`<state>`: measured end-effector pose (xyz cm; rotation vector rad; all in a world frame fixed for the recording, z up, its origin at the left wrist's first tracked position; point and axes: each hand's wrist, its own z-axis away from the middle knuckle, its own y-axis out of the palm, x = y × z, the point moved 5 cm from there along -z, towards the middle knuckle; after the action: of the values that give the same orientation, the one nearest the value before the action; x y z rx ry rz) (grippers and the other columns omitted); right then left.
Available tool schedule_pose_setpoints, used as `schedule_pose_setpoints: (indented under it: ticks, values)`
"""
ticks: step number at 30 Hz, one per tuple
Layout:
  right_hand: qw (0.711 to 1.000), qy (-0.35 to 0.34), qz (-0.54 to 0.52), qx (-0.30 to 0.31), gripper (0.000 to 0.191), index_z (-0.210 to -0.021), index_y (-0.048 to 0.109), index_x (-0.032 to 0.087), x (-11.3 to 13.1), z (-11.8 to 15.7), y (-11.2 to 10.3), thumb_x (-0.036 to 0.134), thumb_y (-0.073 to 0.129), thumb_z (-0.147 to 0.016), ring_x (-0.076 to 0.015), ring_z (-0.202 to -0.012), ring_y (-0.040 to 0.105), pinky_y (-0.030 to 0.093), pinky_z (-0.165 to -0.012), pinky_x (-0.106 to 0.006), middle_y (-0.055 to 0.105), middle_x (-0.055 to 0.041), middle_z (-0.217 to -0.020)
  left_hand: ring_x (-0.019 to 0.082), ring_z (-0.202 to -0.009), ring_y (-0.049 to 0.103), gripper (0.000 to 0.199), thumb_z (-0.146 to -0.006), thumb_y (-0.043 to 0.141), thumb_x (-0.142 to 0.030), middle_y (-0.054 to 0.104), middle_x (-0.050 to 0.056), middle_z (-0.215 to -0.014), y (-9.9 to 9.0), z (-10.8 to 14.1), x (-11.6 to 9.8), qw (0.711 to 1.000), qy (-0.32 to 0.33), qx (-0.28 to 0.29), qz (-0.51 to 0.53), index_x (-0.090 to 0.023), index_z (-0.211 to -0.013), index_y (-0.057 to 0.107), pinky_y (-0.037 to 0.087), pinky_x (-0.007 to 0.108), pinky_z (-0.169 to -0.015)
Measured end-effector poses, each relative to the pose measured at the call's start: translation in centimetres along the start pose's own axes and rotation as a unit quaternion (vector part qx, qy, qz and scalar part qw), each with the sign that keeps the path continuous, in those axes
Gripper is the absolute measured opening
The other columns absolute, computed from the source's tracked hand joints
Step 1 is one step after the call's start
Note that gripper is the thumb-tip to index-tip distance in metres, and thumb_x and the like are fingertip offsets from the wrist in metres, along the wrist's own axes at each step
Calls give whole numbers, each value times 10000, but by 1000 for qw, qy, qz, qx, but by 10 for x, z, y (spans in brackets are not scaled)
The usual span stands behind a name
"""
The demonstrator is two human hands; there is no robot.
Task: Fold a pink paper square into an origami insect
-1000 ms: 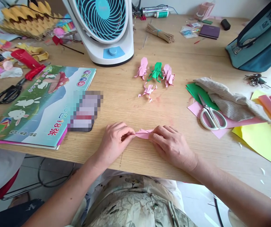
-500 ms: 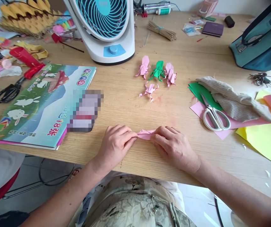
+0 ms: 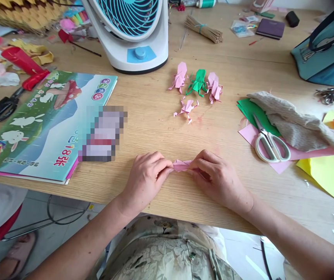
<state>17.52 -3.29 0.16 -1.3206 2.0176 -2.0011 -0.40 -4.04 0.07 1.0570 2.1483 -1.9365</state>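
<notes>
A narrow strip of folded pink origami paper (image 3: 181,165) lies between my hands, just over the front part of the wooden table. Its left end is pinched between the thumb and fingers of my left hand (image 3: 148,171). At the other end, my right hand (image 3: 216,177) grips the paper with thumb and fingers, which hide that end. Beyond my hands stand finished-looking paper insects: a green one (image 3: 197,82), a pink one (image 3: 180,76) to its left, another pink one (image 3: 214,87) to its right, and a smaller pink figure (image 3: 187,108) nearer me.
White-handled scissors (image 3: 269,146) rest on pink and green paper at the right, beside a grey cloth (image 3: 289,120) and yellow paper (image 3: 327,175). To the left lie a picture-covered paper pack (image 3: 53,128) and a blurred-out phone-like object (image 3: 104,134). A fan (image 3: 137,42) stands behind.
My right hand's fingers have lifted and bunched up slightly around the pink paper's right end. My left hand still pinches the other end. The whole view has shifted a little.
</notes>
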Motion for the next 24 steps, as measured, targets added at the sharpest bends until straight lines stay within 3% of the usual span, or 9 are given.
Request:
schedule_pose_setpoints:
  ticks: [8,24]
  values:
    - [995,97,-37,12,77,-855,639,197,-1,-8,0,143,593,-885,-126,-685,538,389,-632,-260,574,-15,-864,170,-806,569,130,-964,535,-183,593,7,-831,2,0,-2,1000,-11,14,-20,-187,-870,624,376,323,-764]
    - [995,91,-23,25,87,-806,608,198,0,-11,0,153,585,-877,-125,-643,523,368,-602,-259,575,-13,-808,143,-835,581,127,-958,525,-115,599,1,-879,-2,0,4,999,31,43,2,-198,-952,622,386,300,-781]
